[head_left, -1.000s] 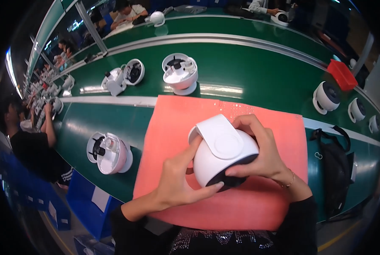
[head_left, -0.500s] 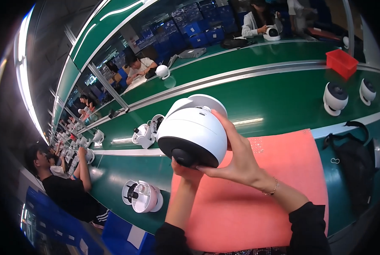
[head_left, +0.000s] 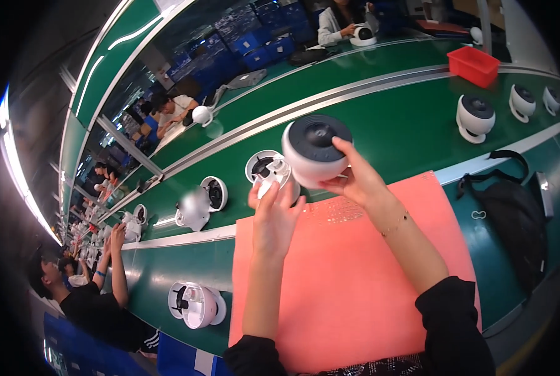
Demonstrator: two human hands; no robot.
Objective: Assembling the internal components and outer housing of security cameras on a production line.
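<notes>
The spherical device has a smooth white plastic shell and dark plastic face; the mat looks matt, the bench smooth and glossy, the bin plastic.

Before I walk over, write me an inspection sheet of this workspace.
Surface: green tabletop bearing a rectangular salmon-pink mat.
Handled things: round white plastic device with a dark grey face, held in the air.
Clutter: strapped black fabric bag, right of the mat.
Hands: right hand grips the device; left hand open, apparently gripping nothing.
Cables: nothing seen.
Surroundings: co-worker in black at left; red plastic bin toward the upper right.
</notes>
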